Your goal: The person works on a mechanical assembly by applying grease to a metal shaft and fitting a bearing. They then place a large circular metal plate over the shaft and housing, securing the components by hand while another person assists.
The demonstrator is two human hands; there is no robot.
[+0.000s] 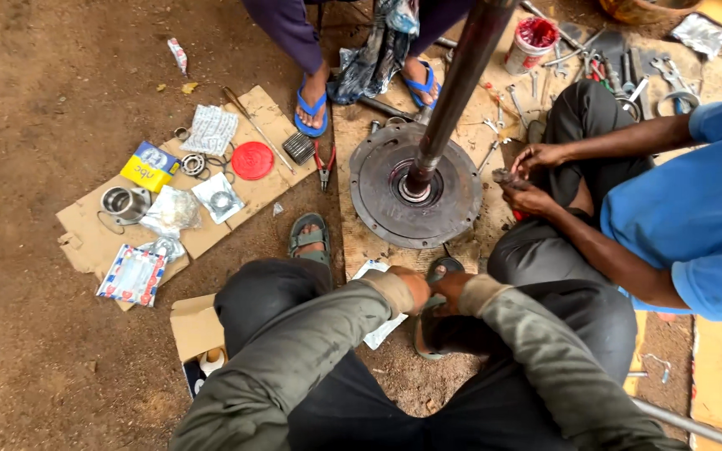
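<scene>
Head view shows your left hand (411,288) and right hand (453,288) pressed together just below the round steel flange (415,196), at the near edge of it, over your sandalled foot (436,276). Your fingers are curled in and hidden behind each other, so I cannot tell whether either hand grips anything or how far it is open. The flange lies flat on a cardboard sheet (361,242), with a long dark shaft (453,92) rising from its centre and leaning toward the far side. That shaft looks top-heavy to me: if it tips while your hands and foot sit against the rim, they could get pinched, and nothing visible braces it. Right of the flange a co-worker in a blue shirt works a small dark part between both hands (528,179), close enough that a bumped elbow could knock the shaft. Beyond the flange another person's feet in blue sandals (315,104) stand near the cardboard. Left of the flange lie red-handled pliers (324,165), a red round lid (253,160), bearing rings (194,164), a yellow box (150,165) and a metal cup (123,203); loose wrenches (670,79) lie scattered to its far right, crowding any reach that way.
</scene>
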